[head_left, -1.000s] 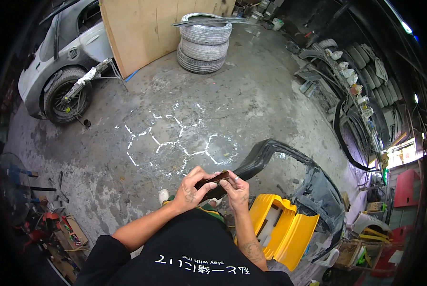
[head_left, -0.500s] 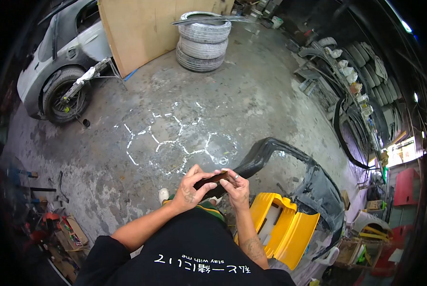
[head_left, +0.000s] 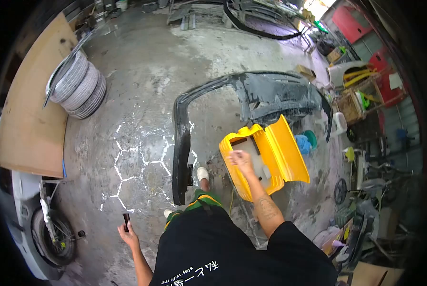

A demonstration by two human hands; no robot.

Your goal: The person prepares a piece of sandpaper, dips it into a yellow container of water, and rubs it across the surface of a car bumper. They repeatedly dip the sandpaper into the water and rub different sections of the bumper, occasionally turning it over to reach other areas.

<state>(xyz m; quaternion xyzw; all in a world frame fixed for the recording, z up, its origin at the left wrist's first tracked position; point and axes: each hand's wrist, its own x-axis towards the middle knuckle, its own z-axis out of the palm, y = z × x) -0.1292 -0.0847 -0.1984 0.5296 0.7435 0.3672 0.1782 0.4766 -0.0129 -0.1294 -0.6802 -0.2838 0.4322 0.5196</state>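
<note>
The left hand (head_left: 129, 234) hangs low at the person's side, fingers closed around a small dark flat block (head_left: 126, 219), clear of the concrete floor (head_left: 142, 95). The right hand (head_left: 239, 158) reaches over the open yellow plastic case (head_left: 280, 152). It is blurred, so I cannot tell its grip. The black plastic car bumper (head_left: 180, 157) lies between them, and neither hand is on it.
</note>
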